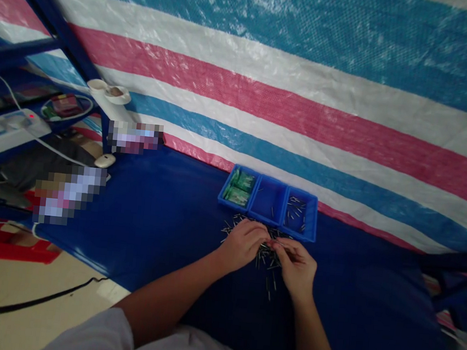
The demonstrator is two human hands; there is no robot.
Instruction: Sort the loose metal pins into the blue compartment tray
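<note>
Over a loose pile of thin, dark metal pins (264, 258), my left hand (242, 246) and my right hand (298, 266) meet with their fingertips close together. Both hands are closed in a pinch. Whatever lies between the fingertips is too small and too covered to name. Just beyond them stands a blue three-compartment tray (251, 199). Small green packets (241, 187) fill its left compartment. A few thin pins lie in the middle one, and several short pins (295, 207) are scattered in the right one.
A blue cover (164, 207) lies over the table. Behind it hangs a striped plastic sheet (266, 95). To the left are a white stand (113, 109), a white mouse-shaped object (105, 160) and a shelf with a power strip (24, 122). A red crate (11, 250) sits below.
</note>
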